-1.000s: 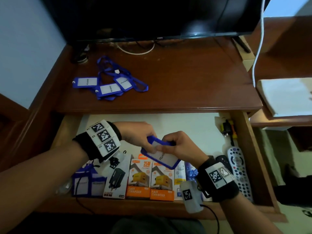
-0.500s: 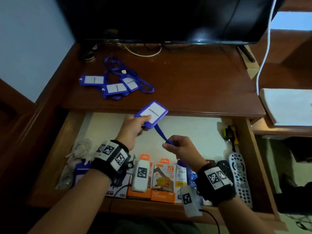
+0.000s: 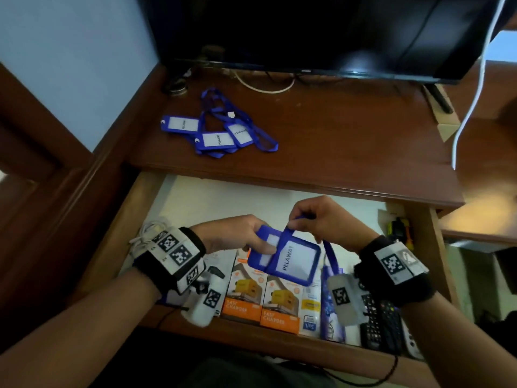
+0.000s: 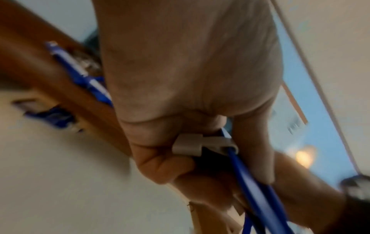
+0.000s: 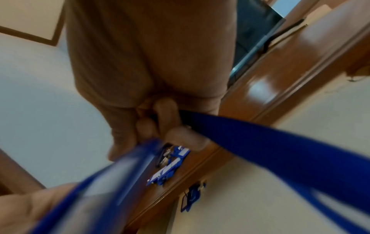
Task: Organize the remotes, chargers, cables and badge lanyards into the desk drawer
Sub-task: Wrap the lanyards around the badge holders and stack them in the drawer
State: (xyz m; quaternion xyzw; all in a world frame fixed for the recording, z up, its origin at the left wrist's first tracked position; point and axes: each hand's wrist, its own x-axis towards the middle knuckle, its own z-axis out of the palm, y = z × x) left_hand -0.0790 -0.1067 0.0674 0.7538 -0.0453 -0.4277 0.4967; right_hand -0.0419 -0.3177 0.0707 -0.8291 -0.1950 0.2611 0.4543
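Note:
Over the open drawer [image 3: 131, 236] my left hand [image 3: 246, 238] grips a blue badge holder [image 3: 291, 257] by its left end, thumb on top. My right hand [image 3: 313, 219] pinches its blue lanyard strap [image 3: 282, 242], which lies folded across the badge. The left wrist view shows the strap [image 4: 246, 178] and a grey clip [image 4: 192, 144] in the curled fingers. In the right wrist view the strap [image 5: 260, 152] runs out from the pinching fingers. A pile of blue badge lanyards [image 3: 221, 130] lies on the desk top. Charger boxes [image 3: 263, 301] and remotes [image 3: 383, 320] lie in the drawer's front.
A TV [image 3: 307, 35] stands at the back of the desk [image 3: 349, 141], with a white cable [image 3: 472, 102] hanging at the right. A coiled white cable [image 3: 148, 231] lies at the drawer's left, small tools [image 3: 400, 231] at its right. The drawer's back part shows pale lining.
The badge has come down from the desk edge to just above the charger boxes. My right hand moved up to it and folded the strap across the badge face.

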